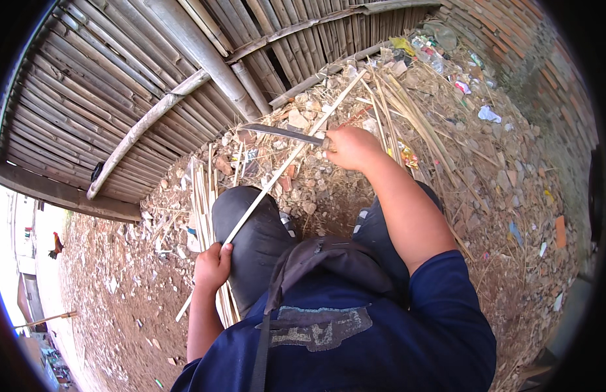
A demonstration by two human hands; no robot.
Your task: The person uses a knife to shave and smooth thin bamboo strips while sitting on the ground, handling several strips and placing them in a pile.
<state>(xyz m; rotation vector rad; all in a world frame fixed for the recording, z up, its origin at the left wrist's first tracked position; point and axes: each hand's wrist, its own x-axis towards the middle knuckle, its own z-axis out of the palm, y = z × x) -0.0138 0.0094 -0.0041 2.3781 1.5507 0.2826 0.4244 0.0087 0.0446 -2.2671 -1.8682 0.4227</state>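
My left hand (212,264) is closed round the lower part of a long pale bamboo strip (270,185), beside my left knee. The strip slants up and to the right, past my knee to the rubble ahead. In my right hand (352,147) is a long dark-bladed machete (282,132), its handle mostly hidden by my fingers. The blade points left and crosses the strip near its upper part; whether it touches cannot be made out. A bundle of split bamboo strips (203,196) lies left of my left knee. More long strips (414,114) lie ahead to the right.
A bamboo-slat wall (100,98) with thick poles (205,52) stands ahead and left. On the right rises a brick wall (518,39). Stones, broken bricks and litter (489,114) cover the dirt ground. A rooster (56,245) is at the far left.
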